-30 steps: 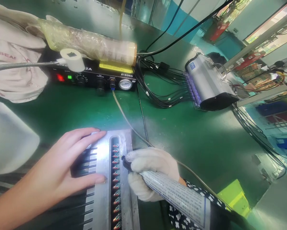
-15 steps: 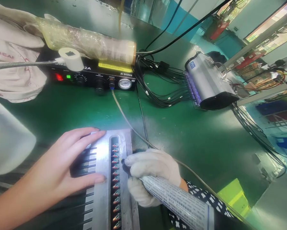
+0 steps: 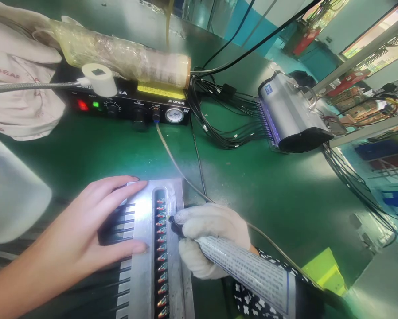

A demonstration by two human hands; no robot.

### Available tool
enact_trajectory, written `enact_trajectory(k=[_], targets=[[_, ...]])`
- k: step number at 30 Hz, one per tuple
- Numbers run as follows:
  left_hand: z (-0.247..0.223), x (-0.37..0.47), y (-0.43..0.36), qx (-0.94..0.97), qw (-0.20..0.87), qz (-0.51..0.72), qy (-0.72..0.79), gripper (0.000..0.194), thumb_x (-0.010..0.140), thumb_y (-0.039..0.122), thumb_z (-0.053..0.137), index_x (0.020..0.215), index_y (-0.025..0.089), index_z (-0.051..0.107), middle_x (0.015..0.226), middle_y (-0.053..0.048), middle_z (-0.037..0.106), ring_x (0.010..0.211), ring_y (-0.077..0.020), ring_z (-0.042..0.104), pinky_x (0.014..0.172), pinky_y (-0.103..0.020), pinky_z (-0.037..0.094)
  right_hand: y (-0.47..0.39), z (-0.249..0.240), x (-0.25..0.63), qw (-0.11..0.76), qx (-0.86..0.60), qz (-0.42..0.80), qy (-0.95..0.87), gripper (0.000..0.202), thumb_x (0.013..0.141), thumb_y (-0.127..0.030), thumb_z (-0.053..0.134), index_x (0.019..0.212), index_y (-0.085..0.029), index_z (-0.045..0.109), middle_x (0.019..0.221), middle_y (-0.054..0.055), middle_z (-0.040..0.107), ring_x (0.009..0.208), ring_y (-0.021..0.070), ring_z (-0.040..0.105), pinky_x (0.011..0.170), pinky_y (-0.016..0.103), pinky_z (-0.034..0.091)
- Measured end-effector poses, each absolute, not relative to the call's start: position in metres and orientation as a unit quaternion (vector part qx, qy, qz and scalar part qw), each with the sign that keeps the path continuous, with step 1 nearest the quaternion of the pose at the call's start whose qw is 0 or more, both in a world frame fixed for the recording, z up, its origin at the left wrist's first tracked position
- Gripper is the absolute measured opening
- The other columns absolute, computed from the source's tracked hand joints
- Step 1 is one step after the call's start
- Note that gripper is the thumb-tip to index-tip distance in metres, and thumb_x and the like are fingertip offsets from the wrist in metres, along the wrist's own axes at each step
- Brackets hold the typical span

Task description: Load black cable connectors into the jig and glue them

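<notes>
My bare left hand [image 3: 102,212] lies spread over a silver metal fixture [image 3: 142,248], thumb and fingertips touching its top face. A long slot in that fixture holds a row of several small parts with copper-coloured bits [image 3: 162,257]. Black cables run into the fixture's notched left side under my hand. In a white glove, my right hand [image 3: 215,235] is closed around the front of a printed glue tube [image 3: 248,268]. The dark nozzle end [image 3: 175,225] points left at the slot's right edge; whether it touches is hard to tell.
A black dispenser controller [image 3: 129,104] with lit buttons and a gauge stands behind, a film-wrapped roll [image 3: 129,60] on top. Its hose [image 3: 172,157] runs toward the right arm. A grey lamp-like unit [image 3: 295,113] with cables sits at right. White gloves [image 3: 19,88] lie at left.
My right hand and the glue tube have shifted very slightly upward along the slot. My left hand stays in place on the fixture.
</notes>
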State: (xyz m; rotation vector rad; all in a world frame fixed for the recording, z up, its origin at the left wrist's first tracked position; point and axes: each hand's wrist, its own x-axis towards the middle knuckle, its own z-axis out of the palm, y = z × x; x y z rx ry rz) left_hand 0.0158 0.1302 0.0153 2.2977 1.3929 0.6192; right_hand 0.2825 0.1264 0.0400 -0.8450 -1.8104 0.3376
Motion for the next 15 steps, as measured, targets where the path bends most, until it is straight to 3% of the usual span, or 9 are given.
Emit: enact_trajectory(k=[7, 12, 15], targets=[[0.012, 0.013, 0.132, 0.821, 0.183, 0.219, 0.495, 0.077, 0.104, 0.086, 0.043, 0.166, 0.04, 0.039, 0.158, -0.004, 0.054, 0.146, -0.0287, 0.054, 0.122, -0.038, 0.043, 0.123, 0.038, 0.284, 0.542, -0.348, 0.133, -0.754, 0.01, 0.1, -0.023, 0.072, 0.108, -0.027, 0.067, 0.096, 0.0, 0.087, 0.08, 0.0162, 0.086, 0.074, 0.023, 0.07], [0.0, -0.001, 0.143, 0.863, 0.132, 0.215, 0.437, 0.083, 0.101, 0.082, 0.057, 0.169, 0.038, 0.038, 0.158, -0.004, 0.057, 0.141, -0.0271, 0.059, 0.113, -0.035, 0.051, 0.111, 0.04, 0.289, 0.551, -0.356, 0.153, -0.739, 0.004, 0.103, -0.026, 0.067, 0.107, -0.026, 0.069, 0.098, 0.002, 0.087, 0.081, 0.016, 0.085, 0.075, 0.025, 0.07], [-0.003, -0.005, 0.146, 0.868, 0.122, 0.215, 0.43, 0.086, 0.1, 0.082, 0.058, 0.17, 0.037, 0.037, 0.157, -0.005, 0.057, 0.14, -0.028, 0.06, 0.112, -0.037, 0.053, 0.105, 0.037, 0.293, 0.478, -0.365, 0.141, -0.787, 0.003, 0.103, -0.032, 0.064, 0.104, -0.029, 0.063, 0.096, 0.0, 0.086, 0.081, 0.0161, 0.085, 0.072, 0.026, 0.069]])
